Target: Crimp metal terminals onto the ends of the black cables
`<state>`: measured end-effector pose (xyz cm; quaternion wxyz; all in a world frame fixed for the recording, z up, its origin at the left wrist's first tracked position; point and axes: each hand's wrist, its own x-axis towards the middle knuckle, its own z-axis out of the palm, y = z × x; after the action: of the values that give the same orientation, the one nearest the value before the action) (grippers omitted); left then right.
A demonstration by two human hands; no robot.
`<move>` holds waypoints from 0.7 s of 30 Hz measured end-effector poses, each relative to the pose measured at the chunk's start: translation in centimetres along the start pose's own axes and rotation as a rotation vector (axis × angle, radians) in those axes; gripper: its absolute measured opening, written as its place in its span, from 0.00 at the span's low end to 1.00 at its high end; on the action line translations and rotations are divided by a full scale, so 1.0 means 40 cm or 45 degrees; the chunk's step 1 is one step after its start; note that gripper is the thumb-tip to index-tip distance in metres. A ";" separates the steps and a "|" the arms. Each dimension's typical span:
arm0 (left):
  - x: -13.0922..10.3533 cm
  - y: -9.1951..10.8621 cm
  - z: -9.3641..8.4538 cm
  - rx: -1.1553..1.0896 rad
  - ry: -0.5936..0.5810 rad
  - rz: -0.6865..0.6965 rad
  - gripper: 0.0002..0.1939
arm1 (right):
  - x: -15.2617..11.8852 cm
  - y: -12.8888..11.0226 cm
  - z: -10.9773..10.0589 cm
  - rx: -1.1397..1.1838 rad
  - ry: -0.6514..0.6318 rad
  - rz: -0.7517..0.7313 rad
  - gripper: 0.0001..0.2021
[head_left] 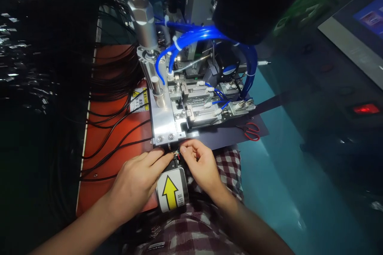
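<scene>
At the front edge of the metal press, my left hand (136, 177) reaches in with its fingers close together, the tips at a small black fixture (174, 163). Whatever lies under those fingertips is hidden. My right hand (202, 163) has its thumb and forefinger pinched at a few short thin wires (178, 153), some of them red. Just above both hands is the machine's silver plate (164, 121). A white label with a yellow arrow (170, 191) sits below the fixture, between my wrists.
Several black cables (119, 139) lie across the orange bench surface (119, 127) at left. Blue air tubes (206, 32) arch over metal slides and cylinders (203, 115). Red-handled scissors (251, 130) rest on the dark plate at right. A screen (369, 18) stands far right.
</scene>
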<state>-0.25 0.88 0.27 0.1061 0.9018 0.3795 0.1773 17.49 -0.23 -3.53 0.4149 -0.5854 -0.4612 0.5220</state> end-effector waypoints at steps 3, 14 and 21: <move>0.003 0.000 -0.002 0.014 -0.006 0.004 0.15 | 0.000 -0.008 0.012 -0.041 0.011 -0.057 0.06; 0.000 0.005 -0.001 0.095 -0.001 0.027 0.14 | -0.002 -0.011 0.008 0.004 -0.027 0.018 0.06; 0.001 0.009 -0.008 0.130 -0.057 0.040 0.14 | 0.017 -0.019 -0.002 0.383 -0.140 0.397 0.08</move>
<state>-0.12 0.69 0.71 0.0655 0.9157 0.3713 0.1390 17.49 0.61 -2.93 0.3859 -0.5518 -0.3038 0.6740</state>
